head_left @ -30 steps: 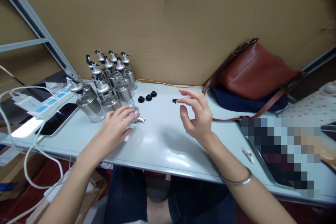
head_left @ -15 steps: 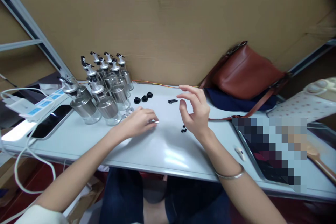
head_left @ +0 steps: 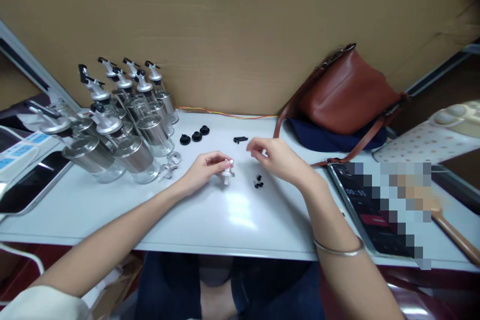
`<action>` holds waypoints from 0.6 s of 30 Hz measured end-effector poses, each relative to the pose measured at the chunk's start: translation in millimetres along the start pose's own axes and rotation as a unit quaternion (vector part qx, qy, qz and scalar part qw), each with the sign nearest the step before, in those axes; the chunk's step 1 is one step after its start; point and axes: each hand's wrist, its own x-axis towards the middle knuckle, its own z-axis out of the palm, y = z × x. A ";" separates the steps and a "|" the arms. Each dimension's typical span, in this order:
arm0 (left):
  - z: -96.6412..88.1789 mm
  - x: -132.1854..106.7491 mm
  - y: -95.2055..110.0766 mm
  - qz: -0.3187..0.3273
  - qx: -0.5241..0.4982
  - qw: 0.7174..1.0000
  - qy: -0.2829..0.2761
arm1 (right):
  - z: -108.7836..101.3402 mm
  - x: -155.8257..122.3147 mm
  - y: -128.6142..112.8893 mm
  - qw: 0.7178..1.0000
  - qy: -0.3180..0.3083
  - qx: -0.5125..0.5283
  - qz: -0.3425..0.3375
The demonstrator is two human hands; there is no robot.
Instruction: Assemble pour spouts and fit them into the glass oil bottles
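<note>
My left hand pinches a small silver spout piece just above the white table. My right hand hovers a little to the right of it, its fingers curled together, and I cannot make out anything in them. Small black bits lie on the table below my right hand. A thin black part lies farther back. Three black round caps sit in a row behind my left hand. Two loose silver spouts rest beside the bottles.
Several glass and steel dispenser bottles stand at the back left. A phone and power strip lie at the far left. A brown leather bag leans on the cardboard wall. A tablet lies right.
My left hand carried the silver piece rightward to the table's middle. My right hand dropped lower and closed its fingers. The view tilted down and shifted.
</note>
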 end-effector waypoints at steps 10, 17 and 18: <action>-3.9 4.6 3.4 -0.026 -0.083 0.995 0.051 | -10.1 -2.0 16.6 0.955 -0.259 0.112 0.096; -2.4 2.1 5.6 -0.028 -0.114 0.992 0.048 | -3.8 0.6 10.9 0.957 -0.245 0.091 0.128; -2.5 1.7 6.0 -0.030 -0.123 0.991 0.045 | -3.3 0.8 10.9 0.959 -0.238 0.085 0.129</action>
